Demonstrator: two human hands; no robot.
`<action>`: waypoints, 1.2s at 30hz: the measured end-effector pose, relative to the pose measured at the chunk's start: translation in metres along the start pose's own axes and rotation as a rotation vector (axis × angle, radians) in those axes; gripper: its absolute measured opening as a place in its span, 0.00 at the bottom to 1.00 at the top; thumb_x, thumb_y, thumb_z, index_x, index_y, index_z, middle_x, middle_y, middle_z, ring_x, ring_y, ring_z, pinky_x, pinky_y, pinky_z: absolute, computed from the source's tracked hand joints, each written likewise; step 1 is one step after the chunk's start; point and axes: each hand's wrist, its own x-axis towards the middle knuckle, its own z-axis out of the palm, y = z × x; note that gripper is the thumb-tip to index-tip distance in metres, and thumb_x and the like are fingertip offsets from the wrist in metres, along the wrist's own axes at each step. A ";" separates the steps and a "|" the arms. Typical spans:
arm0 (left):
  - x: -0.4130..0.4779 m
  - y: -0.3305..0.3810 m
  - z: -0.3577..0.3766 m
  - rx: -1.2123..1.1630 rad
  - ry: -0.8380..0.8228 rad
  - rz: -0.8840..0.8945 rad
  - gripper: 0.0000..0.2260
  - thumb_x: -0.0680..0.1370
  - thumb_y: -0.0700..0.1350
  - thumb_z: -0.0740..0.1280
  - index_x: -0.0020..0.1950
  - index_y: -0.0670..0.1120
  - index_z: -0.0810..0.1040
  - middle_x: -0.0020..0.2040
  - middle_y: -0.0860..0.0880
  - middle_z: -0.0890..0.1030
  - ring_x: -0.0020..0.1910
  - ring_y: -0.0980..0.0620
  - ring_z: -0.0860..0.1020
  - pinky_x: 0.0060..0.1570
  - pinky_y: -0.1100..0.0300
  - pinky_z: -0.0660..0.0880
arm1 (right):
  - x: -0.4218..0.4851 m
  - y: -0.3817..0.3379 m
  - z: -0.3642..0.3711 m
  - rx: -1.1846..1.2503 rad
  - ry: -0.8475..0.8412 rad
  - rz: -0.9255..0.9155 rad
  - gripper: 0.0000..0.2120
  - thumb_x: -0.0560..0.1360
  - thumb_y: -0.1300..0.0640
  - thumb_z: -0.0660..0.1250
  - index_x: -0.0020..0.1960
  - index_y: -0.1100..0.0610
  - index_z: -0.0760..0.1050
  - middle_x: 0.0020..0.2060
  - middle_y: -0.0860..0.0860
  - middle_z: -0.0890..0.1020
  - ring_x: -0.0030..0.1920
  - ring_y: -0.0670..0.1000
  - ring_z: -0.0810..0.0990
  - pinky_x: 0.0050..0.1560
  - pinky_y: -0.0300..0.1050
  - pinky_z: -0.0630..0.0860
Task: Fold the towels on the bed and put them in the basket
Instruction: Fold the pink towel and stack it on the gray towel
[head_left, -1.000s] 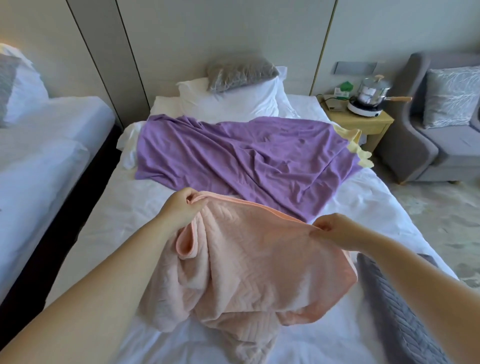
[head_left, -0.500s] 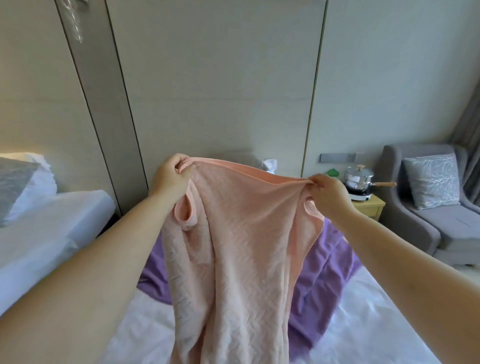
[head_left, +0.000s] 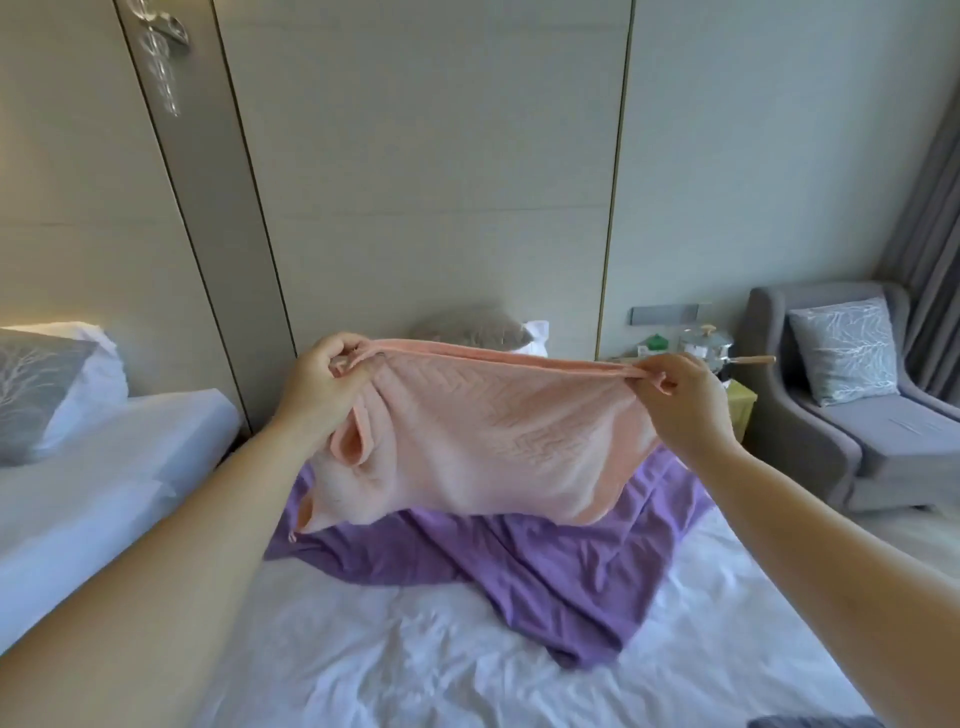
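A purple cloth (head_left: 545, 566) lies crumpled on the far half of the white bed (head_left: 415, 654), right under the pink towel (head_left: 493, 441). A grey pillow (head_left: 467, 332) sits at the far end by the wall. Another bed (head_left: 104, 467) is on the left, with a dark gap between. On the right are a small yellow table (head_left: 742, 410) with a pot (head_left: 706, 344), and a grey chair (head_left: 831, 447).

The near half of the bed is plain white sheet.

The towel is up in the air. The left hand (head_left: 324, 384) pinches its top left corner and the right hand (head_left: 685, 402) pinches its top right corner, fingers curled tight on the edge. Half a second ago the towel hung straight down. Now its bottom has swung away and up, and the hands are wider apart.
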 end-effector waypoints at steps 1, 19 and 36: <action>-0.026 -0.015 0.001 -0.005 -0.051 -0.056 0.04 0.75 0.41 0.71 0.47 0.49 0.78 0.41 0.57 0.79 0.36 0.69 0.75 0.39 0.76 0.68 | -0.026 0.013 0.004 -0.024 -0.057 0.042 0.07 0.72 0.59 0.71 0.50 0.58 0.82 0.46 0.51 0.78 0.45 0.49 0.74 0.46 0.40 0.66; -0.478 -0.193 -0.004 0.443 -0.774 -0.600 0.04 0.72 0.47 0.74 0.43 0.54 0.79 0.46 0.57 0.78 0.50 0.51 0.77 0.47 0.56 0.72 | -0.460 0.171 -0.016 -0.475 -0.873 0.276 0.04 0.72 0.57 0.71 0.46 0.54 0.83 0.45 0.51 0.81 0.50 0.56 0.76 0.42 0.43 0.66; -0.630 -0.128 -0.071 0.371 -0.384 -0.585 0.22 0.66 0.35 0.77 0.59 0.44 0.78 0.56 0.45 0.70 0.50 0.48 0.74 0.57 0.51 0.73 | -0.597 0.174 -0.100 -0.614 -1.087 0.374 0.14 0.77 0.53 0.63 0.62 0.51 0.77 0.64 0.51 0.74 0.60 0.58 0.73 0.56 0.52 0.75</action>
